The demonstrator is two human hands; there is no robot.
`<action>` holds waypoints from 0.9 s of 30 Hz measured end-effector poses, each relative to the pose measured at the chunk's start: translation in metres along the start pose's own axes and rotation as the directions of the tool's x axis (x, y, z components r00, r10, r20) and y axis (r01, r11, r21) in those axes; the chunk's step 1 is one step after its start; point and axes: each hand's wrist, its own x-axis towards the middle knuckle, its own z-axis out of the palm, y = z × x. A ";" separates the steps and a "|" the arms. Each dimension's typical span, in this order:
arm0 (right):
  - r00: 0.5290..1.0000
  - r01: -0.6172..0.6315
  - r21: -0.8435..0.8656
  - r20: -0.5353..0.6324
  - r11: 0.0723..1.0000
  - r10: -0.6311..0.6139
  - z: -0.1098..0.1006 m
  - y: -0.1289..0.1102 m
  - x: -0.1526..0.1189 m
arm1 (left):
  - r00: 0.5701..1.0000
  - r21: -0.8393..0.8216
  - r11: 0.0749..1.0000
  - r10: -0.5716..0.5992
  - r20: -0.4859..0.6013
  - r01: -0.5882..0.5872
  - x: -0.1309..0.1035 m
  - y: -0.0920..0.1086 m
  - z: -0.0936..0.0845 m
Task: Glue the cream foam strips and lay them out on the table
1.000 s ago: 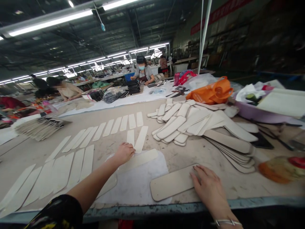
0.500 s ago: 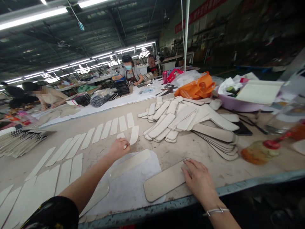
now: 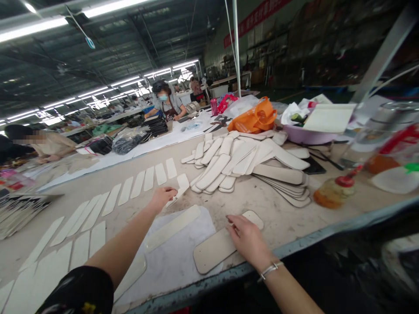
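Note:
My left hand [image 3: 164,197] is closed in a pinch on a pale strip [image 3: 182,185] at the middle of the table. My right hand [image 3: 244,235] rests over a beige rounded panel [image 3: 212,252] near the table's front edge, its fingers bent together; whether they grip anything is hidden. Between the hands, a cream strip [image 3: 173,226] lies on a white sheet [image 3: 196,237]. Rows of pale strips [image 3: 111,199] spread to the left of my left hand. Beyond my hands sits a heap of cream rounded pieces [image 3: 216,172].
An orange bag [image 3: 253,117] and a purple basin [image 3: 307,134] stand behind the heap. At the right is a glass jar with a red top [image 3: 334,192]. A masked person [image 3: 168,104] sits across the table; another person [image 3: 49,144] bends at the far left.
My right hand has moved left along the beige panel, uncovering its right end. My left hand has drawn the pale strip slightly closer. The view has shifted to the right.

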 end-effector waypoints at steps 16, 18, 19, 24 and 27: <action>0.946 0.319 -0.237 0.134 0.918 -0.294 0.100 -0.069 0.094 | 0.997 -0.142 0.990 -0.008 0.070 0.018 0.010 -0.010 0.013; 0.932 0.358 -0.287 0.163 0.889 -0.322 0.111 -0.071 0.104 | 0.997 -0.165 0.986 -0.002 0.076 0.014 0.012 -0.012 0.012; 0.925 0.375 -0.301 0.179 0.877 -0.334 0.116 -0.072 0.109 | 0.997 -0.178 0.984 0.001 0.075 0.013 0.013 -0.013 0.012; 0.888 0.456 -0.366 0.245 0.811 -0.389 0.123 -0.070 0.121 | 1.000 -0.271 0.963 -0.010 0.010 0.012 0.021 -0.013 0.003; 0.883 0.468 -0.398 0.245 0.789 -0.400 0.104 -0.061 0.120 | 0.997 -0.389 0.921 -0.008 -0.081 -0.024 0.032 -0.007 -0.016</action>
